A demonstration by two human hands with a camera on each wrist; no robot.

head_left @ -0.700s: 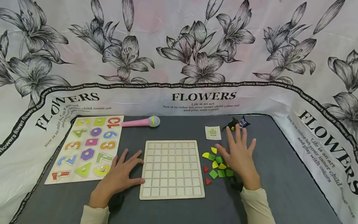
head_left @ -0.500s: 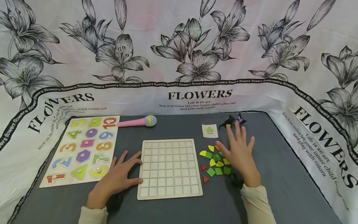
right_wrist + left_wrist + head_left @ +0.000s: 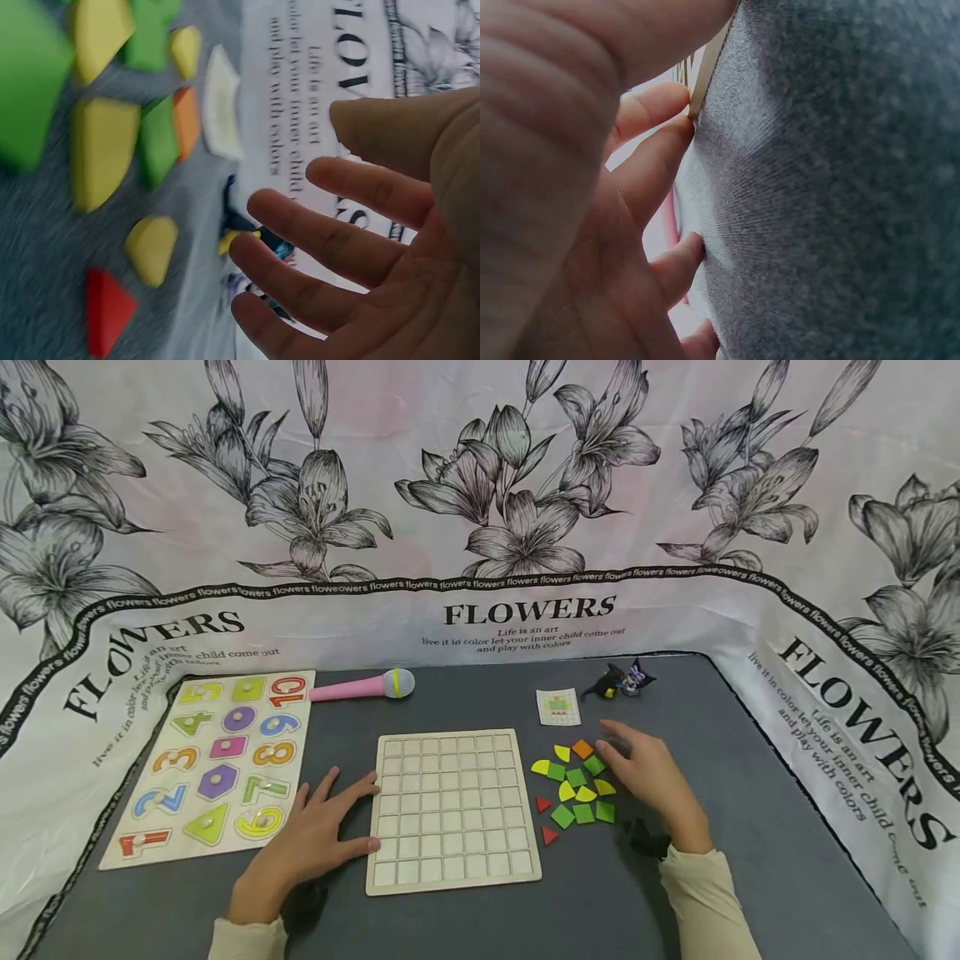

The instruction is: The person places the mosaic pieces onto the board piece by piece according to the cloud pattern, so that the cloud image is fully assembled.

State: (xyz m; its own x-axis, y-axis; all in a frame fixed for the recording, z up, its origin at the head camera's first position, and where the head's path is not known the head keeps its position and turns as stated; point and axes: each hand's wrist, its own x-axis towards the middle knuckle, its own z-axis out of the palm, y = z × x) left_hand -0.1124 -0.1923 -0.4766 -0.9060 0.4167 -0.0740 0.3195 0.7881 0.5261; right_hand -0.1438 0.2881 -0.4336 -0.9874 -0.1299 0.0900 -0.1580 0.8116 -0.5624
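Note:
My left hand rests at the left edge of a pale wooden grid board, its thumb and fingertips touching the rim with the fingers spread. In the left wrist view the board's edge meets two fingertips. My right hand is over the right side of a scatter of small flat blocks, holding nothing. Near it lie an orange square block, several green squares, yellow quarter-rounds and red triangles. In the right wrist view its fingers reach out loosely, apart from a red block.
A number puzzle board lies at the left, with a pink toy microphone beside its top corner. Behind the blocks are a small pattern card and a small black-and-purple figure. A flower-printed cloth borders the grey table.
My right hand has drawn back toward me from near the black figure, its spread fingers now closer together, uncovering the orange block. My left hand stays at the board. The head view has shifted slightly.

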